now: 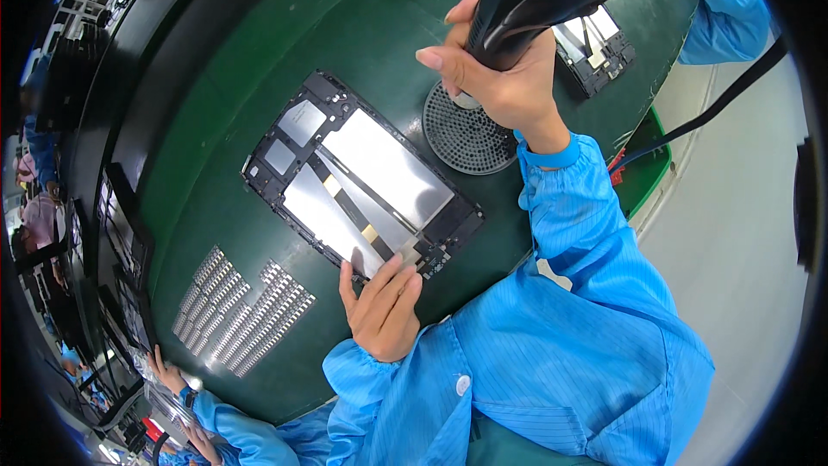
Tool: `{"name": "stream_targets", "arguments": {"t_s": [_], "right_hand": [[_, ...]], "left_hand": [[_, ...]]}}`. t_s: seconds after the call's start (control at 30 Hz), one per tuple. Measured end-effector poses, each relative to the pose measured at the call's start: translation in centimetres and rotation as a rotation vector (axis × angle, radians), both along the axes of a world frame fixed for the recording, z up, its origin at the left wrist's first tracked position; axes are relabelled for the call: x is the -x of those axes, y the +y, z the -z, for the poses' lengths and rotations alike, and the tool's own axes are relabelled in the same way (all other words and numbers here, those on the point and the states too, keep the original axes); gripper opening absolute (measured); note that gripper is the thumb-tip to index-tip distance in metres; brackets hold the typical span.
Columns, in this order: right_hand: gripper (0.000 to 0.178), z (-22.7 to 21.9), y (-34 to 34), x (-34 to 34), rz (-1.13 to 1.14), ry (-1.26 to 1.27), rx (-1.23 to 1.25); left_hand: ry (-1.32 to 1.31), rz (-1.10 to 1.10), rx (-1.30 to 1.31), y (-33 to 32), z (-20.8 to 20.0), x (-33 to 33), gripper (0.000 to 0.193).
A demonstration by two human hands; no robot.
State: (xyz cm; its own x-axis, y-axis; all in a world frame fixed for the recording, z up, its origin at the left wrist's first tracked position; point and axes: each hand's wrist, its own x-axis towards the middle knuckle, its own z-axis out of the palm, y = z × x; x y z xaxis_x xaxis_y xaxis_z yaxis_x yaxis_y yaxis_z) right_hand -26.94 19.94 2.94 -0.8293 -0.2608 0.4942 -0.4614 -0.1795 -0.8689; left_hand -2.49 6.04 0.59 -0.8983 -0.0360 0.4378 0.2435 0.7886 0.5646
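Observation:
An opened tablet chassis [379,155] lies tilted on the green tabletop, with silver plates and dark flat cables inside its black frame. My left hand [384,311] rests its stretched fingertips on the chassis's near edge, by the end of a flat cable [349,207]. Raised above the far right side, my right hand [513,78] is closed around a black handheld device [539,0] with a thick grip, which looks like a scanner. Below that hand sits a round grey disc [470,138] full of small holes, partly covered by the hand.
Strips of small silver labels or parts [246,311] lie at the left. Another tablet chassis [595,52] lies beyond my right wrist. A green bin [647,164] and a black cable [707,112] are at the right. Other people's blue sleeves [729,9] and a hand [168,371] show at the edges.

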Motion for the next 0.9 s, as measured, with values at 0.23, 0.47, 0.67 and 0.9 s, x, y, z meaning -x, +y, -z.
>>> {"name": "stream_targets", "arguments": {"t_s": [0.23, 0.47, 0.67, 0.9], "right_hand": [[0.033, -0.5, -1.0, -0.7, 0.020, -0.117, 0.015], [0.039, -2.0, -0.2, -1.3, -0.001, 0.051, 0.143], [0.039, -4.2, -4.0, -4.1, -0.258, 0.019, 0.216], [0.037, -5.8, -10.8, -7.3, -0.481, -0.008, 0.176]], "left_hand": [[-0.040, -0.235, -0.196, -2.0, -1.5, 0.1, 0.015], [-0.089, -0.492, -0.218, -7.9, -2.0, 0.4, 0.015], [-0.282, -0.507, -0.944, -9.7, -1.0, 1.7, 0.012], [-0.302, -0.348, -1.011, -10.9, 0.4, 3.5, 0.012]]}}
